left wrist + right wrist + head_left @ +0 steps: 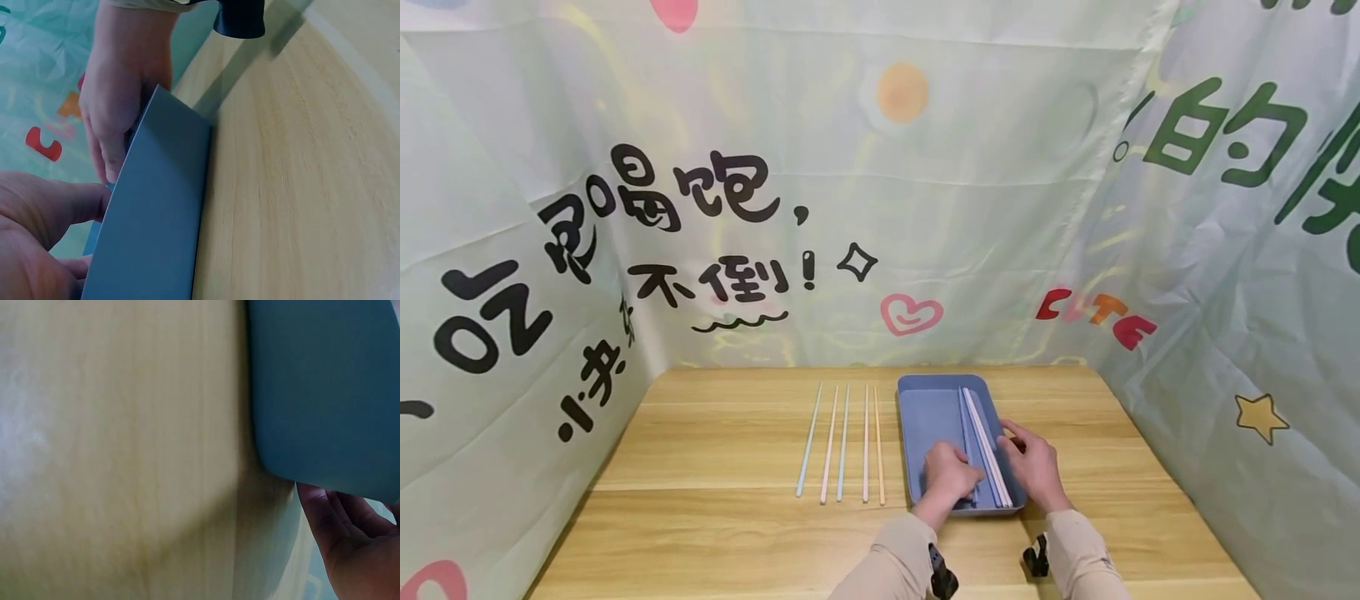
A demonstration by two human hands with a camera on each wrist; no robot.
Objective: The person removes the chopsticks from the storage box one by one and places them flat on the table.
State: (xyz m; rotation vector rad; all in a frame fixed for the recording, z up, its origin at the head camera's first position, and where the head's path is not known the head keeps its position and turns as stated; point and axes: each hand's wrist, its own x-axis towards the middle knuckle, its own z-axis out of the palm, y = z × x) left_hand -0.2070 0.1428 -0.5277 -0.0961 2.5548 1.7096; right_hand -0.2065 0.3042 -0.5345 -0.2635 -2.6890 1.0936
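A blue rectangular tray [925,408] sits on the wooden table with several chopsticks lying lengthwise in its right half. My left hand [951,471] reaches over the tray's near side, its fingers curled down at a blue chopstick [966,425] whose near end shows below them. To the right of it lie white-pink chopsticks [987,446] in a close bundle. At the tray's right wall my right hand [1036,467] grips the rim. The left wrist view shows the right hand [119,94] beyond the tray's near wall [150,206], which hides the left fingertips.
Left of the tray, several chopsticks stand apart in a row, among them a light blue chopstick [808,442], a pink chopstick [866,446] and a yellow chopstick [878,446]. Printed cloth [985,217] hangs behind the table and along both sides.
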